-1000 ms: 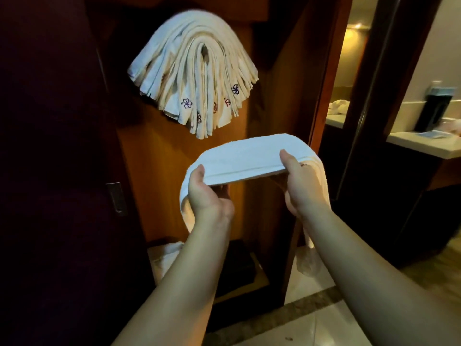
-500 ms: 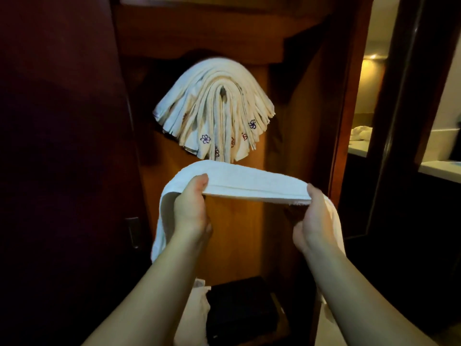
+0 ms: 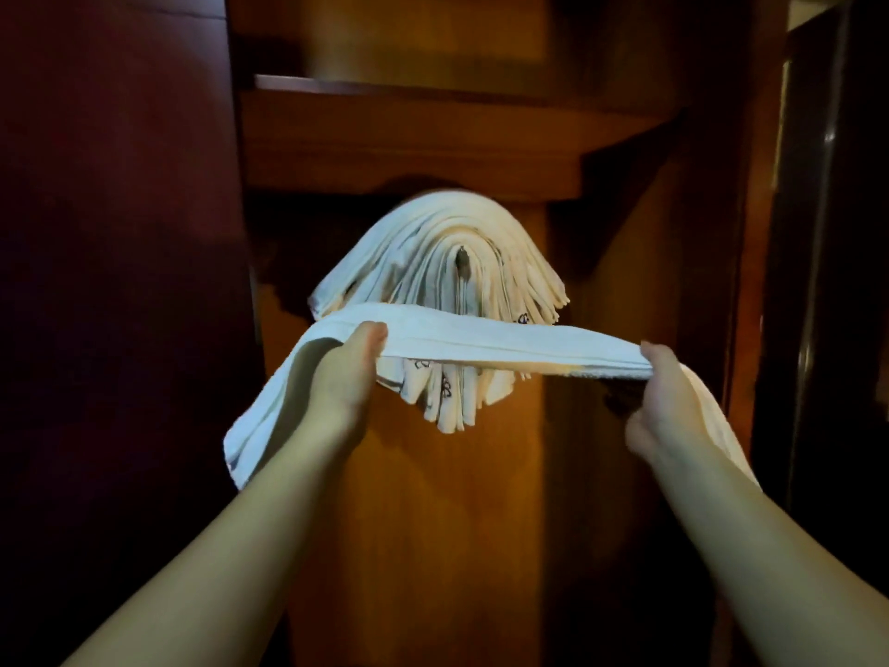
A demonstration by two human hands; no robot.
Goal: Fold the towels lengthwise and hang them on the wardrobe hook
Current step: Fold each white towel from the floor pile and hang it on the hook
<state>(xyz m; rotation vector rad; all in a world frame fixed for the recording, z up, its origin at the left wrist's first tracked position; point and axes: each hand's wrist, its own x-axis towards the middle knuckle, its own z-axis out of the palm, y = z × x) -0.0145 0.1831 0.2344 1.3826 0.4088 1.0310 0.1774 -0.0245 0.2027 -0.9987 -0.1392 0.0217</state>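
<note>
Two hands hold one folded white towel (image 3: 505, 341) stretched out, its long axis running left to right and dipping slightly to the right. At the left, a dark wardrobe door (image 3: 120, 281) fills the edge. Left hand (image 3: 349, 373) grips the towel with thumb on top, the free end drooping beside the forearm. Behind the strip, a fanned bundle of hung towels (image 3: 442, 262) drapes against the wooden back panel (image 3: 462, 522) under a shelf (image 3: 409, 137); its hook is hidden. Right hand (image 3: 666, 406) pinches the far end, fingers curled; the tail falls behind the wrist
</note>
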